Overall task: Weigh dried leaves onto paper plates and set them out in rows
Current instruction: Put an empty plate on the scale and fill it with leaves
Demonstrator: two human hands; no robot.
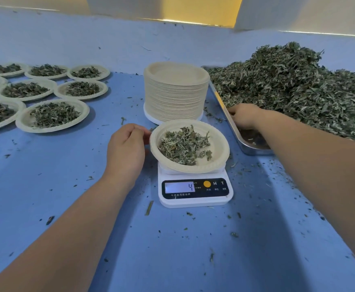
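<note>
A paper plate [218, 144] with a small heap of dried leaves [183, 145] sits on a white digital scale [194, 191] whose display reads 4. My left hand [126, 150] rests beside the plate, fingers loosely curled, fingertips at its left rim. My right hand [244, 118] reaches into a metal tray [250, 149], fingers down in the big pile of dried leaves [299, 85]; its grip is hidden. A tall stack of empty paper plates [175, 91] stands behind the scale.
Several filled plates [52, 115] lie in rows at the far left on the blue table [67, 186]. Leaf crumbs are scattered over the table. A blue wall rises behind the table.
</note>
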